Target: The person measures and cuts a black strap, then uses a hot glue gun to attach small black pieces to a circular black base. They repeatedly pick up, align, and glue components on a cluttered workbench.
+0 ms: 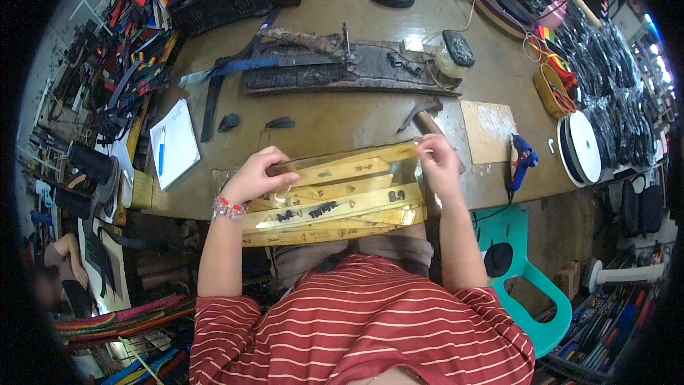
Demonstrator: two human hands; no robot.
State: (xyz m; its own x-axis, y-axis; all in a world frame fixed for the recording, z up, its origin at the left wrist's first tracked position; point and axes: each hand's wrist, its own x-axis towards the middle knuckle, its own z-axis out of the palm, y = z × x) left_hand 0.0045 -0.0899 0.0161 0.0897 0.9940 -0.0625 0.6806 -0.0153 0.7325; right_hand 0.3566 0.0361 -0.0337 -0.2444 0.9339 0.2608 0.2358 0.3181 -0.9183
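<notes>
A clear plastic bag (415, 174) filled with several long yellow strips (335, 207) lies at the table's near edge and over my lap. The strips bear dark handwritten marks, and some have pointed ends. My left hand (258, 178), with a beaded bracelet at its wrist, pinches the bag's upper left part, thumb and fingers bent. At the upper right corner my right hand (438, 162) grips the bag's edge. The end of the topmost strip reaches its fingertips; whether they also hold that strip, I cannot tell.
Beyond my right hand lie a hammer (427, 122), a board (488, 132) and a blue glue gun (522, 160). A notepad (174, 146) with a pen is at left, a dark wooden block (399, 75) farther back. White reels (583, 148) stand right, above a green chair (524, 281).
</notes>
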